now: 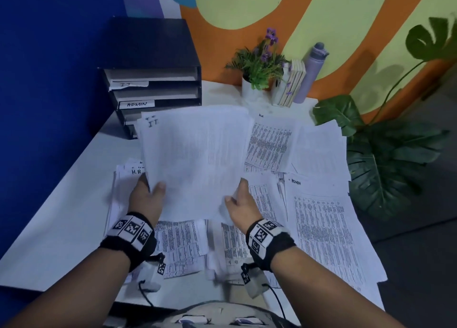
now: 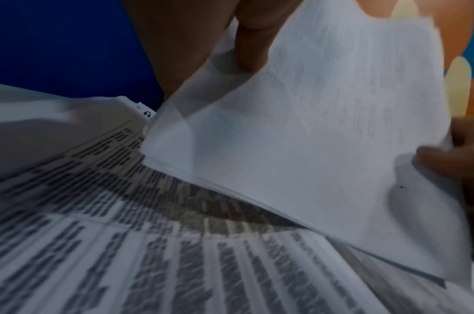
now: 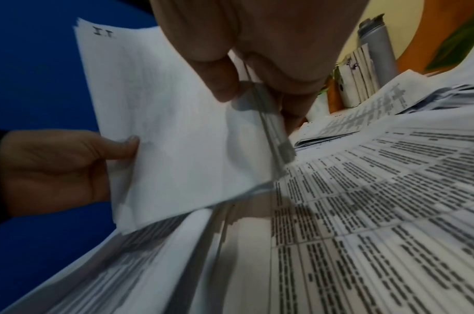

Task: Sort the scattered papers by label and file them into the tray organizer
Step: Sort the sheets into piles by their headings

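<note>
A stack of white papers marked "IT" [image 1: 193, 159] is lifted above the desk, held by both hands. My left hand [image 1: 148, 196] pinches its lower left edge, thumb on top. My right hand [image 1: 241, 199] pinches the lower right corner. The same IT stack [image 2: 324, 138] fills the left wrist view, with my left thumb [image 2: 251, 42] pressed on it. In the right wrist view the IT stack [image 3: 171, 127] hangs from my right hand's fingers [image 3: 219, 74]. The black tray organizer [image 1: 153, 80] stands at the back left, with slots labelled "IT" and "ADMIN".
Printed sheets lie scattered over the white desk [image 1: 61, 216]: an "H.R" pile [image 1: 131, 172] at left, an "ADMIN" sheet [image 1: 324, 224] at right. A potted plant [image 1: 257, 70], small books [image 1: 289, 85] and a purple bottle [image 1: 311, 73] stand at the back. Large leaves [image 1: 385, 159] overhang the right edge.
</note>
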A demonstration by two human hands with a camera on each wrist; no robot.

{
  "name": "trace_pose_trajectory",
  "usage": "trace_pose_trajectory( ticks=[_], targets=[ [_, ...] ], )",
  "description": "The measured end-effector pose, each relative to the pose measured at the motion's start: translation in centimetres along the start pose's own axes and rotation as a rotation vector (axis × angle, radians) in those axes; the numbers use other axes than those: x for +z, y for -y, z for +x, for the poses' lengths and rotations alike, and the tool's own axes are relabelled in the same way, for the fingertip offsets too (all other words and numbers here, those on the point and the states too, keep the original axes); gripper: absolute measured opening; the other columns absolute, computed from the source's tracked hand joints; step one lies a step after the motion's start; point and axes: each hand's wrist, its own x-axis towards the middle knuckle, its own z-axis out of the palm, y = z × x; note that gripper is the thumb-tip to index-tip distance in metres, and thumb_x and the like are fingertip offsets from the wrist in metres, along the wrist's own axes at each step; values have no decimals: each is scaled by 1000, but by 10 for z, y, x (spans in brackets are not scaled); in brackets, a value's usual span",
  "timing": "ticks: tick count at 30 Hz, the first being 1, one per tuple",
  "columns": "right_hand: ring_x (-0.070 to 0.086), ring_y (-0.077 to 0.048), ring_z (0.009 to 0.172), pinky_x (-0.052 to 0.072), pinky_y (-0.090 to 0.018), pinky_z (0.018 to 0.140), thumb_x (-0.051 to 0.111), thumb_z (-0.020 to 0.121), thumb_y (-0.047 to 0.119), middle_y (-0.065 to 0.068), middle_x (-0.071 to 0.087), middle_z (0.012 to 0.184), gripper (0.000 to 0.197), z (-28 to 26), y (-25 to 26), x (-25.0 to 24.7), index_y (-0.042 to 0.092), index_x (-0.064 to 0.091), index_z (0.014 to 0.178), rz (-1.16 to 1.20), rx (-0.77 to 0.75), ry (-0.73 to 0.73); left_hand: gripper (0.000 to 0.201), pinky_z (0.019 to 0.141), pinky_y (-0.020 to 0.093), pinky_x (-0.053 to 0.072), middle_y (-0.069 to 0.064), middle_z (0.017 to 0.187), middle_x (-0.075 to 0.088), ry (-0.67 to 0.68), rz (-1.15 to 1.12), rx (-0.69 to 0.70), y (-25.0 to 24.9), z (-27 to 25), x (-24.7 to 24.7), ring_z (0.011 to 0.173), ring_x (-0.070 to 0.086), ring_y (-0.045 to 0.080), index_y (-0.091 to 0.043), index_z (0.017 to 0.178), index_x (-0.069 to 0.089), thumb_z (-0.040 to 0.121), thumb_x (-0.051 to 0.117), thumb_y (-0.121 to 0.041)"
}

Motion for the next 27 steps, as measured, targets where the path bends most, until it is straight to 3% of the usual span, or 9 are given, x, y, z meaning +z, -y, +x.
trace_pose_trajectory(
  ticks=[3, 6, 9, 11, 13, 17, 21, 23, 27],
  targets=[
    [54, -21, 82, 51, -40, 79, 46, 98, 20, -13, 54, 94, 21, 6, -7, -16, 12, 40, 116, 35, 3, -19, 25, 93, 35, 44, -1, 110, 61, -56, -16, 7, -11, 1, 10, 101, 57, 22, -21, 121, 54, 96, 54, -17],
    [51, -14, 73, 51, -34, 71, 48, 98, 19, -6, 57, 86, 6, 14, -15, -35, 14, 52, 98, 111, 12, -64, 20, 91, 38, 47, 3, 109, 61, -71, 87, -7, -17, 2, 21, 98, 59, 26, -17, 116, 54, 97, 52, -20],
    [63, -16, 80, 58, -33, 74, 51, 97, 16, 2, 66, 92, 16, 35, -33, -61, 19, 62, 108, 187, 76, -139, 16, 90, 37, 47, 7, 109, 60, -96, 171, -47, -17, -1, 30, 100, 59, 30, -14, 111, 52, 97, 51, -22],
    [63, -18, 96, 54, -32, 88, 52, 96, 12, 1, 65, 108, 20, 54, -50, -84, 18, 64, 110, 118, 104, -215, 17, 92, 40, 47, 9, 113, 61, -94, 212, -72, -15, -3, 34, 102, 60, 32, -14, 111, 52, 97, 51, -24],
    [61, -21, 103, 46, -26, 89, 51, 96, 11, -5, 61, 118, 24, 76, -67, -109, 16, 65, 114, -45, 125, -274, 19, 94, 43, 48, 9, 114, 62, -83, 234, -88, -13, -4, 38, 101, 60, 32, -15, 112, 52, 97, 51, -26],
    [60, -33, 103, 45, -27, 82, 49, 96, 15, -18, 50, 129, 36, 117, -97, -137, 19, 55, 131, -241, 231, -252, 18, 87, 37, 47, 2, 106, 58, -78, 206, -124, -13, -5, 43, 93, 56, 25, -19, 114, 52, 97, 52, -24],
    [51, -38, 117, 45, -45, 99, 50, 95, 27, -20, 42, 138, 59, 151, -110, -137, 29, 25, 148, -270, 385, -203, 24, 86, 37, 46, 2, 107, 57, -105, 197, -118, -14, -7, 43, 95, 57, 26, -17, 120, 53, 96, 53, -21],
    [43, -38, 127, 39, -46, 105, 55, 92, 28, -18, 35, 145, 74, 166, -110, -138, 27, 11, 152, -286, 449, -197, 27, 89, 41, 48, 4, 110, 59, -117, 197, -127, -14, -7, 41, 97, 58, 28, -16, 122, 53, 96, 53, -22],
    [45, -35, 124, 43, -41, 100, 56, 88, 6, -17, 30, 144, 73, 187, -107, -135, 11, 17, 150, -388, 316, -135, 28, 85, 39, 47, 9, 112, 61, -134, 204, -110, -14, -9, 37, 96, 58, 28, -11, 122, 54, 96, 54, -20]
  ],
)
